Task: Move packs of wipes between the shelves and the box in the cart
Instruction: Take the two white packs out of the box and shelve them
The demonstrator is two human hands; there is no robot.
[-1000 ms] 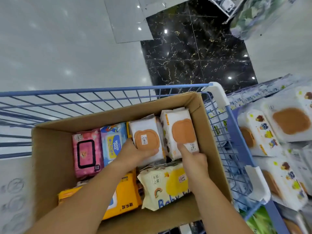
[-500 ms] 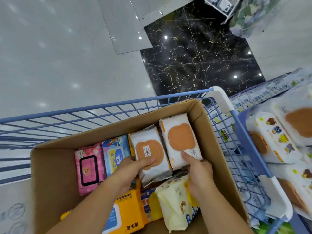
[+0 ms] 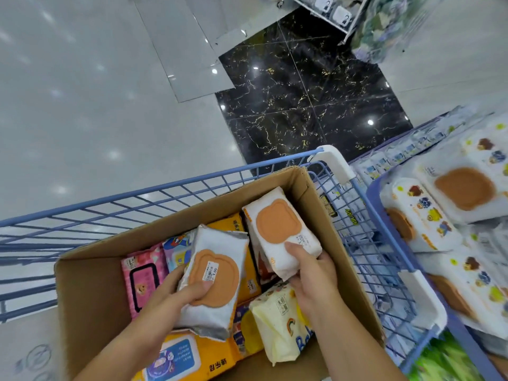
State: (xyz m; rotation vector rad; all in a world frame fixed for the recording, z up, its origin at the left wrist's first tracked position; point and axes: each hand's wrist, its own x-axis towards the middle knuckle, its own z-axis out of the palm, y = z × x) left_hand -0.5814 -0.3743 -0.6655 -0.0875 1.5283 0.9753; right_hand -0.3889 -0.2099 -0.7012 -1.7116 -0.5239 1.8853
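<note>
A cardboard box (image 3: 90,292) sits in a blue wire cart (image 3: 365,259) and holds several packs of wipes. My left hand (image 3: 176,291) grips a white pack with an orange lid (image 3: 217,273), raised above the other packs. A second white pack with an orange lid (image 3: 277,226) is gripped at its near end by my right hand (image 3: 313,273) and lifted near the box's right wall. Beneath them lie a pink pack (image 3: 143,279), yellow packs (image 3: 192,358) and a cream pack (image 3: 277,323).
On the right, a blue-edged shelf (image 3: 384,215) carries more white packs with orange lids (image 3: 464,188). Glossy white and black marble floor lies beyond the cart. Another shelf unit (image 3: 338,12) stands at the top right.
Both hands have lifted their white orange-lidded packs up out of the row in the box. The yellow pack beneath them is now uncovered, and the view has tilted toward the floor.
</note>
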